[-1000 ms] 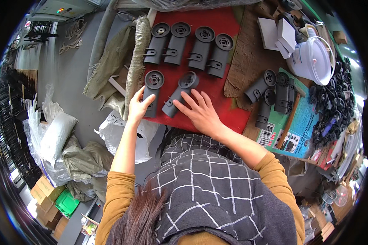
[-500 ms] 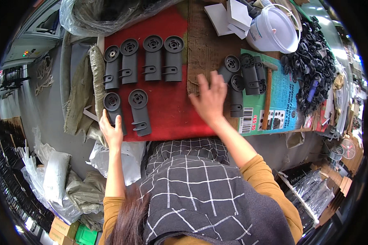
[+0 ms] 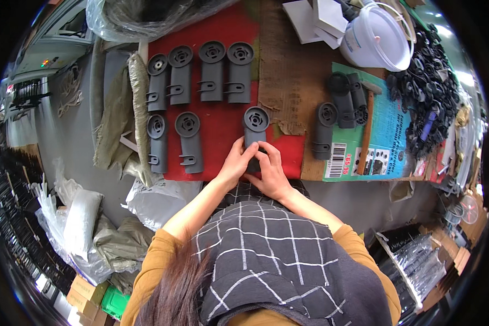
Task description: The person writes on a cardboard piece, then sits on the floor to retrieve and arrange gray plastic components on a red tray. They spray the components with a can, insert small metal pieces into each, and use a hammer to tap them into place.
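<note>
At the table's front edge, a dark grey plastic tube piece with a round slotted hub (image 3: 256,119) lies hub away from me on the red cloth. My left hand (image 3: 236,163) and my right hand (image 3: 273,173) close around its near end, fingertips meeting over it and hiding that end. Left of it are two similar pieces, a nearer one (image 3: 190,142) and one by the cloth's left edge (image 3: 157,142). Behind them runs a row of several more (image 3: 212,70), most with a side clip showing.
To the right, another grey piece (image 3: 326,130) lies beside a green-blue printed cardboard sheet (image 3: 383,141), which carries more pieces and a hammer (image 3: 367,133). Farther back are a white bucket (image 3: 375,41), white boxes (image 3: 328,19) and a heap of black parts (image 3: 424,92).
One grey piece has come from the right-hand group to the cloth's front middle. My left hand has left the front-left piece and moved right; my right hand has come in beside it.
</note>
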The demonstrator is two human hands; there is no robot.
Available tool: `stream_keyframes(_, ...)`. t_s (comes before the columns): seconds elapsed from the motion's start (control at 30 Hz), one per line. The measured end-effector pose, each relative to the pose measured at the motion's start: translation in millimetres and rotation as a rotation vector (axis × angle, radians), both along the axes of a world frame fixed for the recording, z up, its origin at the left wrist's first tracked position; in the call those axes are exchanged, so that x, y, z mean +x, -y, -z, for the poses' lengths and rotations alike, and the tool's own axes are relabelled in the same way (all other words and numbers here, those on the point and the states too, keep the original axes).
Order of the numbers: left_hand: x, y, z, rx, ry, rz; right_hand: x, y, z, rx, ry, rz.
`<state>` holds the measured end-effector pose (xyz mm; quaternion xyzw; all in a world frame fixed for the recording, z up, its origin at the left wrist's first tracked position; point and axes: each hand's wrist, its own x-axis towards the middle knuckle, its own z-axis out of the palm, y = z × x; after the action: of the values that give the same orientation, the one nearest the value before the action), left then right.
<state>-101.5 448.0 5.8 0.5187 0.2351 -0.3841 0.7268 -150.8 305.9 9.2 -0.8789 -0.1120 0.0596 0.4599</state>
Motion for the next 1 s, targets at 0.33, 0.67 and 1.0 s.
stream_keyframes(0.33, -22, -38, -76, 0.186, 0.201, -0.008, 36, -3, -38, 1.110, -0.606, 0.456)
stream_keyframes(0.67, -73, -23, -154, 0.378, 0.011, -0.259, 47, -7, -65, 1.083, -1.017, 0.161)
stream_keyframes(1.0, -199, 21, -132, 0.172, -0.094, -0.789, 4, -36, -51, 0.537, -1.173, -0.056)
